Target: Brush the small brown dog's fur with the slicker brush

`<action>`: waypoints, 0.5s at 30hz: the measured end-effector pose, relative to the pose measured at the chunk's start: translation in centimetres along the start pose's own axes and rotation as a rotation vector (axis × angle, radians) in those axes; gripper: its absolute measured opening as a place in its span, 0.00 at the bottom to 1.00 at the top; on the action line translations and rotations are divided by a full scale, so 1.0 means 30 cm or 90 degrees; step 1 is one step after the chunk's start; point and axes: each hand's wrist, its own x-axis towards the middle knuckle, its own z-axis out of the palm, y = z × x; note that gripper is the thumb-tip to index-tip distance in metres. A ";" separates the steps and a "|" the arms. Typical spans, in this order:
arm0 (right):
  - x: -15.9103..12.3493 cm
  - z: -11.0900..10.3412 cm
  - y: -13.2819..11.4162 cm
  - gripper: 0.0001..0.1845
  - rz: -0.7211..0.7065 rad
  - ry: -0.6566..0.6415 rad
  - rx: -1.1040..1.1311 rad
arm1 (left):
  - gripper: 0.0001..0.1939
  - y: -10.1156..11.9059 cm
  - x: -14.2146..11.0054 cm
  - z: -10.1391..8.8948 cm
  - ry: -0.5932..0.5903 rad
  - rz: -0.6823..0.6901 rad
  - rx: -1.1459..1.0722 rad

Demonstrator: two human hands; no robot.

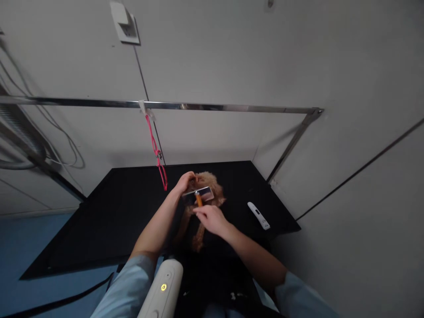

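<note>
Curly brown dog (209,180) on black table (142,194), close to person, likely so both hands reach it. Right hand (212,218) wraps fingers around orange handle of slicker brush (198,198); wide flat head sits over dog's fur, handle pointing back, likely for easy hold. Left hand (185,181) curls at fur beside brush, maybe to hold dog still; cannot tell if fingers pinch fur or just rest. White clipper (259,215) lies right, apart from hands, perhaps handy there. Pink loop (154,141) hangs from metal bar (215,107), maybe out of way.
</note>
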 end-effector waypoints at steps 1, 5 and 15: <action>0.006 -0.010 -0.004 0.16 0.022 0.009 -0.033 | 0.06 -0.003 -0.001 0.000 0.006 -0.011 -0.011; 0.007 -0.016 -0.013 0.15 0.097 -0.071 -0.079 | 0.07 -0.009 -0.009 0.007 -0.001 -0.026 -0.032; 0.008 -0.038 -0.041 0.16 0.084 -0.163 -0.182 | 0.07 -0.012 -0.012 0.012 -0.005 0.006 -0.037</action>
